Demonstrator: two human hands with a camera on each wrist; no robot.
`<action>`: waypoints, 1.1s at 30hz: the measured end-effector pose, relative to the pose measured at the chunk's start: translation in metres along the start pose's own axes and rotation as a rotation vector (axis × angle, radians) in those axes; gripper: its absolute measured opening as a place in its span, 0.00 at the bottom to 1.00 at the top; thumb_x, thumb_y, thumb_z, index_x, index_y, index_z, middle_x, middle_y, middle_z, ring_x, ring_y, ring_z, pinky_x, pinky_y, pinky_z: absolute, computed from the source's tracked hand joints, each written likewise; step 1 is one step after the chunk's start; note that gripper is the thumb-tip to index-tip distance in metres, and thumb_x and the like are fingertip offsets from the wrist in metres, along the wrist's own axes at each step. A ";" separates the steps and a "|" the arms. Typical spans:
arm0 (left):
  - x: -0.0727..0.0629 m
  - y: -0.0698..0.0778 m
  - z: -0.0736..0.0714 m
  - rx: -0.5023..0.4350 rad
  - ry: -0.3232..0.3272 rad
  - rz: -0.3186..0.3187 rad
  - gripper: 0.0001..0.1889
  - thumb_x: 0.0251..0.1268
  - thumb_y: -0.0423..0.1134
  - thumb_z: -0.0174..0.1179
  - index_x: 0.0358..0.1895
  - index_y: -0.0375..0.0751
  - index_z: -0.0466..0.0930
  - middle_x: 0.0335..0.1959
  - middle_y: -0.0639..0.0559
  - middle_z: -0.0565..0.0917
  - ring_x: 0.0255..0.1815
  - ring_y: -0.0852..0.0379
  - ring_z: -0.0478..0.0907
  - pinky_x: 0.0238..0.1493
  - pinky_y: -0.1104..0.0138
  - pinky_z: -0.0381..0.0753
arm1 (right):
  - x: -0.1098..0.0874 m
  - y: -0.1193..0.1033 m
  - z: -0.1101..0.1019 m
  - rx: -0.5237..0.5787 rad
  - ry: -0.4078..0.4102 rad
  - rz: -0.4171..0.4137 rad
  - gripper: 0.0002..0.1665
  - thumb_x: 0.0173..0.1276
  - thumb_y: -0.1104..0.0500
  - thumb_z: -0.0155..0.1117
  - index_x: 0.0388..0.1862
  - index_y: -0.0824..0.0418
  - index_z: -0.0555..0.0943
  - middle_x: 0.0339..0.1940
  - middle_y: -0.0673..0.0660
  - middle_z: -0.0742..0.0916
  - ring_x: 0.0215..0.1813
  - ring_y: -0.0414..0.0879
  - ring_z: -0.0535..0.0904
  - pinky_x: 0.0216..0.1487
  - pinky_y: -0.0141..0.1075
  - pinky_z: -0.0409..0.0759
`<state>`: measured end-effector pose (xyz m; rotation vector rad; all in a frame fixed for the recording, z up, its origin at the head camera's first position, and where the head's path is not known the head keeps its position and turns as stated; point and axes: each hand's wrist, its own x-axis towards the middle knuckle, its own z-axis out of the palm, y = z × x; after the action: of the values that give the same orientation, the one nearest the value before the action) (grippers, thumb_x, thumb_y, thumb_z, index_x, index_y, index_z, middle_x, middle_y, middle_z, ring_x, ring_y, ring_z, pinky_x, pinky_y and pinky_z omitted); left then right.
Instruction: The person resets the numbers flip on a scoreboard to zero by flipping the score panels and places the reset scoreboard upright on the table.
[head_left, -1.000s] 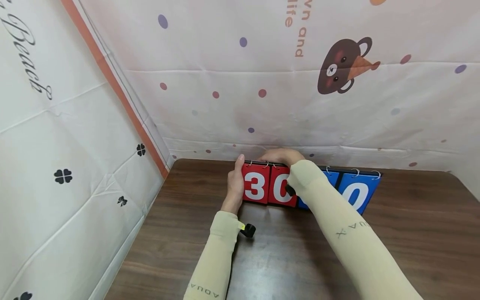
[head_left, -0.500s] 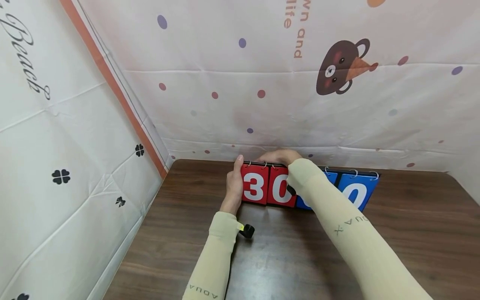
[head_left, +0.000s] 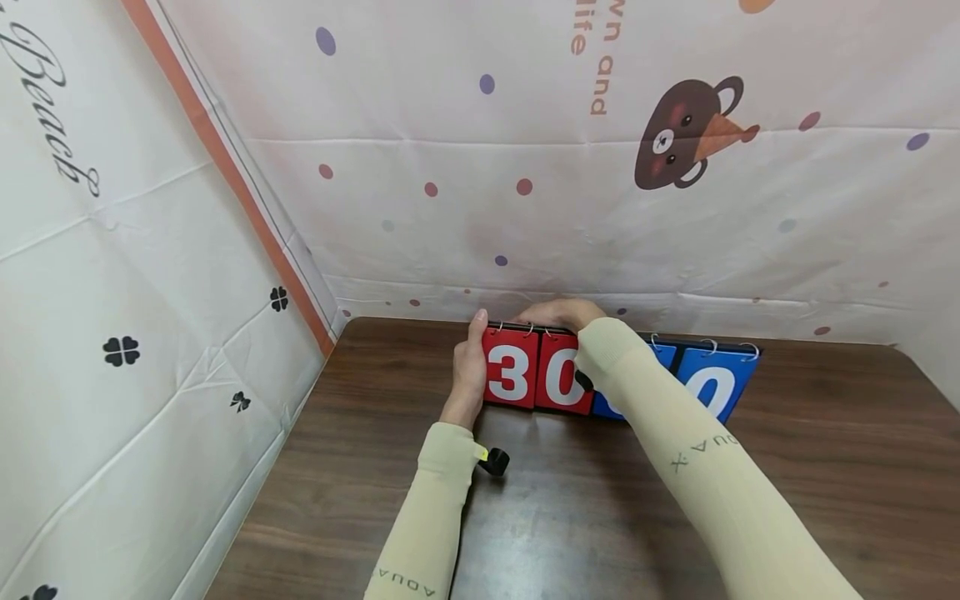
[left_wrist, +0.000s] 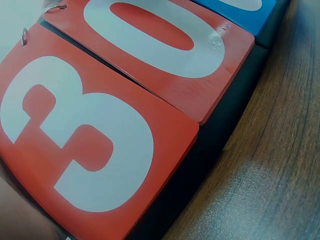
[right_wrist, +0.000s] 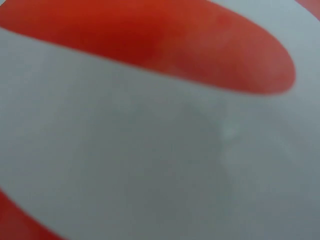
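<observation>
A flip scoreboard (head_left: 512,367) stands at the back of the table, its number cards hung on metal rings. Two red cards read 3 and 0; the blue card (head_left: 712,383) at the right end reads 0, and another blue one is mostly covered by the right sleeve. My left hand (head_left: 469,367) grips the board's left edge, thumb pointing up. Over the top edge, above the red 0, reaches my right hand (head_left: 558,312); its fingertips are hidden behind the board. The left wrist view shows the red 3 card (left_wrist: 85,135) close up. Red and white printing (right_wrist: 160,140) fills the right wrist view.
The dark wooden table (head_left: 555,517) extends in front of the board and to both sides. Right behind the board hangs a printed cloth (head_left: 420,242). Another white cloth (head_left: 172,317) borders the table's left side.
Both hands and the scoreboard stay nearly where they were. The right wrist shifts very slightly over the board's top edge; the same numbers show.
</observation>
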<state>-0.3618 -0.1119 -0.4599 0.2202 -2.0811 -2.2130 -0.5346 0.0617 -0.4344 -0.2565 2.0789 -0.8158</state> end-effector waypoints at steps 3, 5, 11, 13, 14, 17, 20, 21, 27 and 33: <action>0.000 0.000 0.000 -0.007 0.000 -0.003 0.39 0.70 0.77 0.48 0.53 0.42 0.80 0.49 0.48 0.84 0.51 0.52 0.81 0.55 0.55 0.78 | 0.000 0.000 0.000 -0.017 0.012 -0.022 0.43 0.63 0.25 0.69 0.60 0.57 0.86 0.47 0.63 0.92 0.48 0.56 0.91 0.49 0.47 0.88; 0.000 0.000 0.000 -0.011 0.001 -0.006 0.39 0.70 0.77 0.48 0.53 0.42 0.80 0.49 0.48 0.84 0.51 0.52 0.81 0.55 0.55 0.78 | 0.000 0.000 0.000 -0.014 0.004 -0.027 0.43 0.62 0.25 0.69 0.60 0.57 0.86 0.47 0.64 0.92 0.48 0.57 0.91 0.49 0.49 0.88; 0.001 -0.001 0.000 -0.010 0.002 -0.004 0.38 0.70 0.76 0.49 0.54 0.42 0.80 0.49 0.48 0.84 0.51 0.52 0.81 0.56 0.54 0.78 | 0.004 0.000 -0.001 -0.050 -0.004 -0.060 0.41 0.63 0.25 0.68 0.56 0.57 0.88 0.46 0.65 0.92 0.47 0.59 0.91 0.47 0.49 0.88; 0.001 -0.002 0.000 -0.008 0.003 -0.003 0.38 0.70 0.76 0.49 0.53 0.42 0.80 0.49 0.48 0.84 0.51 0.52 0.81 0.56 0.54 0.78 | 0.004 0.001 -0.001 -0.056 -0.008 -0.066 0.41 0.64 0.25 0.67 0.56 0.57 0.88 0.46 0.65 0.92 0.47 0.59 0.91 0.47 0.49 0.88; 0.001 -0.002 0.000 -0.006 0.005 -0.002 0.38 0.70 0.77 0.49 0.53 0.42 0.80 0.49 0.48 0.84 0.51 0.52 0.81 0.56 0.54 0.78 | 0.005 0.001 -0.001 -0.047 -0.016 -0.065 0.41 0.64 0.25 0.68 0.56 0.57 0.88 0.46 0.65 0.92 0.47 0.59 0.91 0.47 0.49 0.88; 0.001 -0.002 0.000 -0.006 0.007 -0.001 0.38 0.70 0.77 0.48 0.52 0.42 0.81 0.49 0.48 0.84 0.51 0.52 0.81 0.55 0.55 0.78 | 0.008 0.002 -0.002 0.005 -0.051 -0.034 0.43 0.62 0.26 0.70 0.60 0.57 0.86 0.49 0.66 0.91 0.49 0.60 0.91 0.48 0.51 0.88; 0.000 -0.001 0.000 -0.012 0.001 0.004 0.38 0.70 0.77 0.48 0.52 0.42 0.81 0.49 0.48 0.84 0.51 0.52 0.81 0.56 0.55 0.78 | 0.010 0.003 -0.003 0.060 -0.096 0.003 0.46 0.59 0.25 0.71 0.63 0.57 0.84 0.51 0.66 0.91 0.52 0.61 0.90 0.50 0.53 0.87; 0.000 0.000 0.000 -0.015 -0.001 0.004 0.38 0.70 0.77 0.48 0.52 0.42 0.81 0.49 0.48 0.84 0.51 0.52 0.81 0.56 0.54 0.78 | 0.009 0.003 -0.004 0.068 -0.105 0.013 0.46 0.59 0.25 0.71 0.64 0.57 0.83 0.52 0.66 0.91 0.52 0.61 0.90 0.51 0.53 0.87; 0.000 0.001 0.001 -0.024 -0.001 0.007 0.38 0.70 0.76 0.49 0.52 0.42 0.81 0.48 0.48 0.85 0.51 0.52 0.81 0.56 0.55 0.78 | 0.008 0.004 -0.004 0.070 -0.091 0.040 0.44 0.60 0.26 0.71 0.61 0.58 0.84 0.50 0.65 0.91 0.51 0.59 0.90 0.50 0.51 0.88; 0.001 0.001 0.002 -0.024 -0.009 0.016 0.38 0.70 0.77 0.49 0.51 0.43 0.81 0.48 0.49 0.85 0.50 0.52 0.81 0.55 0.55 0.78 | -0.023 -0.009 0.008 -0.030 0.021 -0.003 0.38 0.70 0.31 0.64 0.63 0.59 0.83 0.47 0.63 0.91 0.48 0.56 0.91 0.51 0.48 0.87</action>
<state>-0.3634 -0.1103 -0.4586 0.1914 -2.0522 -2.2321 -0.5153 0.0609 -0.4172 -0.2686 2.1126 -0.7925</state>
